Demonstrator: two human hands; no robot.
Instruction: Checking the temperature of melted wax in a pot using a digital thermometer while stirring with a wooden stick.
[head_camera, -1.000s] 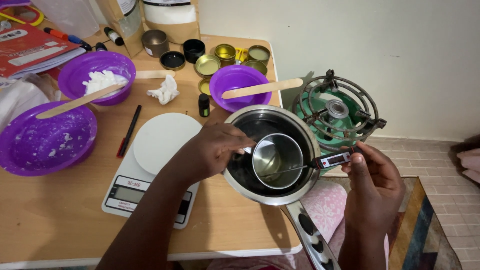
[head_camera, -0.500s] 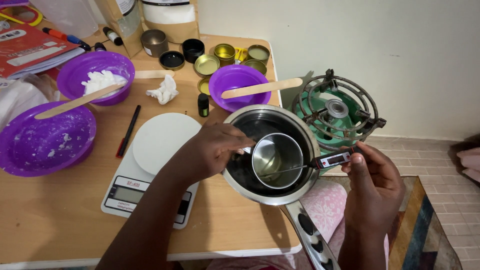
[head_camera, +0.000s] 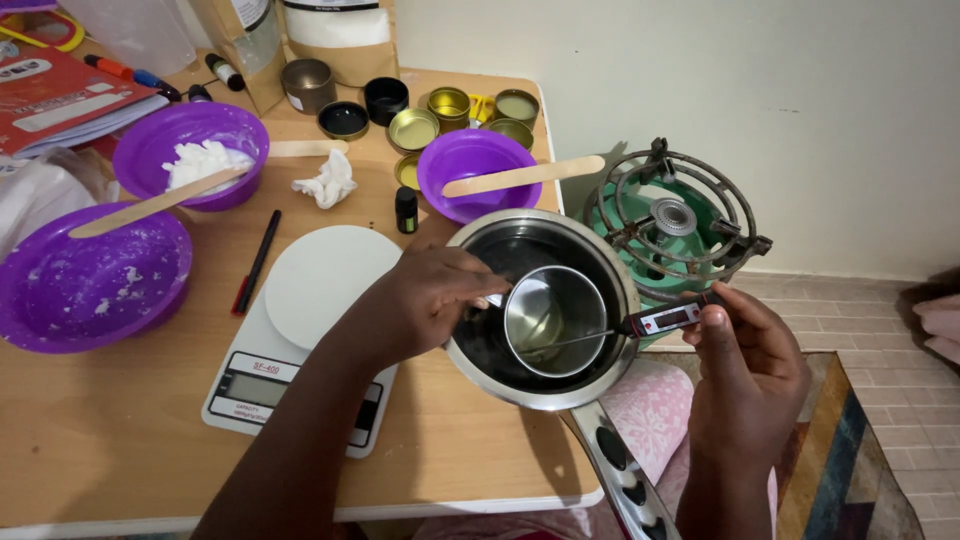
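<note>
Small shiny steel cup sits inside the large steel saucepan as before; nothing has shifted. Left hand keeps its grip closed on the cup's handle. Right hand still pinches the black digital probe thermometer, tip in the cup, green gas burner just beyond the saucepan.

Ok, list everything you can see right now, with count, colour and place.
saucepan: 1, steel, table's right edge
small cup: 1, steel, inside saucepan
probe thermometer: 1, black, tip in cup
gas burner: 1, green, right of table
kitchen scale: 1, white, table centre
plastic bowls: 3, purple, back and left
wooden sticks: 2, across bowls
tins: several, gold and black, back
pen: 1, black-red, beside scale
left hand: steadying cup
right hand: holding thermometer
</note>
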